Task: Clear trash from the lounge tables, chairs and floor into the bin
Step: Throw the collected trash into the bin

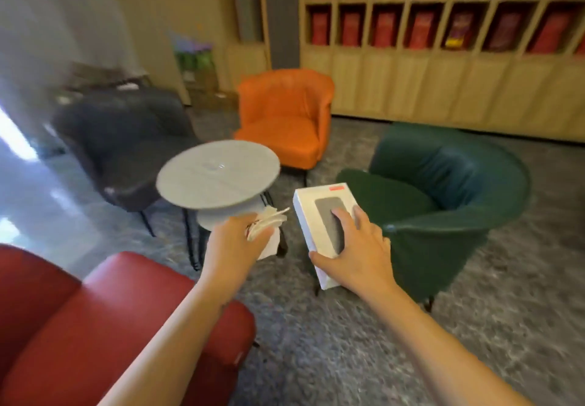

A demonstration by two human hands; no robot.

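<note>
My right hand (pixel 357 256) grips a white phone box (pixel 311 212) with a grey phone picture on its lid, held in the air in front of the green armchair. My left hand (pixel 234 244) holds a bunch of crumpled white paper (pixel 269 225) just below the near edge of the round grey table (pixel 218 174). A small clear object lies blurred near the middle of the tabletop. No bin is in view.
Four armchairs ring the table: red (pixel 95 326) at the near left, dark grey (pixel 126 142) at the far left, orange (pixel 285 117) behind, green (pixel 443 190) to the right. A wooden shelf wall with red books (pixel 421 28) stands at the back. The floor is grey carpet.
</note>
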